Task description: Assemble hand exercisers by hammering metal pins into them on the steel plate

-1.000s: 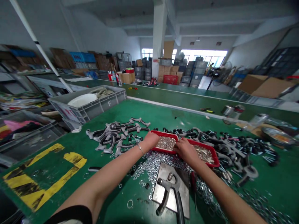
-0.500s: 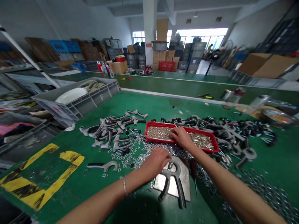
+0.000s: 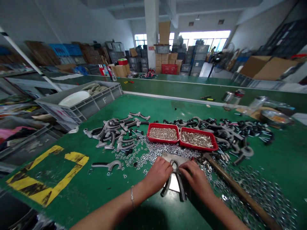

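Observation:
A hand grip exerciser (image 3: 182, 189), grey with black padded handles, lies on a metal plate (image 3: 184, 159) in front of me, its two handles toward me. My left hand (image 3: 159, 174) has its fingers closed on the left side of the curved grey head. A small metal cylinder (image 3: 172, 163) shows by its fingertips. At the right side of the head, my right hand (image 3: 196, 177) has thumb and fingers pinched together; whatever small piece is between them is hidden. Beyond the plate stand two red trays, one of tiny metal parts (image 3: 163, 133), the other of metal pins (image 3: 198, 139).
A hammer (image 3: 236, 185) lies at the right among loose metal rings (image 3: 261, 195). Grip halves (image 3: 112, 134) are heaped at the left, with one single half (image 3: 107, 164) nearer. More grip parts and black-headed bolts (image 3: 240, 127) cover the right. A grey crate (image 3: 96, 101) stands at the back left.
My right hand has left the red trays and come back to the right side of the grip's head. My left hand stays at the left side. The hammer now shows at the right.

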Motion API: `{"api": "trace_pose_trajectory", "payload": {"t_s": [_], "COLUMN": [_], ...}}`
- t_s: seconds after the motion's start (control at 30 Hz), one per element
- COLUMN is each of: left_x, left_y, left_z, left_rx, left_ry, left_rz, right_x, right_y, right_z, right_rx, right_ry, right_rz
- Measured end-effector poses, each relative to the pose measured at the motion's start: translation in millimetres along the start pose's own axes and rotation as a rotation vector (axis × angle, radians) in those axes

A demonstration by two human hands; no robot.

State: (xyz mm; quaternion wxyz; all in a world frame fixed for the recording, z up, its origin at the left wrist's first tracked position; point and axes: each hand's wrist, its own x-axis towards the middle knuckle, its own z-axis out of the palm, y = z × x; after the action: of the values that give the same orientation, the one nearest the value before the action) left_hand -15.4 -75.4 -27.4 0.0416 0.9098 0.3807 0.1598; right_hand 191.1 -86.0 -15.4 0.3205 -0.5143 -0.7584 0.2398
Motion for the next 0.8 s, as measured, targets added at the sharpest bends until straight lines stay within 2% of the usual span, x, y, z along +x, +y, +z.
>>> {"api": "trace_pose_trajectory", "payload": {"t_s": [0.13, 0.27, 0.33, 0.47, 0.57, 0.67, 0.73, 0.8], "left_x": [-5.6, -16.7, -22.5, -23.9, -12.1, 10.9, 31.9, 55.5], "left_y": [0.7, 2.3, 3.6, 1.5, -11.3, -35.0, -55.2, -77.6], "left_z": [3.5, 3.2, 2.6, -3.6, -17.0, -36.3, -47.9, -55.1], "left_rx": [0.055, 0.005, -0.081, -0.311, -0.369, -0.297, -0.165, -0.015], "left_ry": [-0.002, -0.003, 0.014, 0.018, 0.047, 0.127, 0.105, 0.028], "left_rz": [0.038, 0.06, 0.012, -0.18, -0.234, -0.238, -0.23, -0.251], "right_x": [-4.0, -3.1, -2.8, -1.6, -1.2, -0.9, -1.0, -3.6], "right_y": [4.7, 6.7, 7.0, 8.7, 7.3, 1.8, 0.7, 7.6], "right_z": [14.2, 24.4, 26.8, 26.4, 24.8, 23.5, 18.9, 6.4], "right_rx": [-0.215, -0.379, -0.411, -0.46, -0.481, -0.489, -0.465, -0.412], "right_ry": [-0.019, -0.03, -0.033, -0.081, -0.133, -0.167, -0.183, -0.159], "right_rz": [-0.219, -0.294, -0.305, -0.357, -0.418, -0.46, -0.458, -0.399]}}
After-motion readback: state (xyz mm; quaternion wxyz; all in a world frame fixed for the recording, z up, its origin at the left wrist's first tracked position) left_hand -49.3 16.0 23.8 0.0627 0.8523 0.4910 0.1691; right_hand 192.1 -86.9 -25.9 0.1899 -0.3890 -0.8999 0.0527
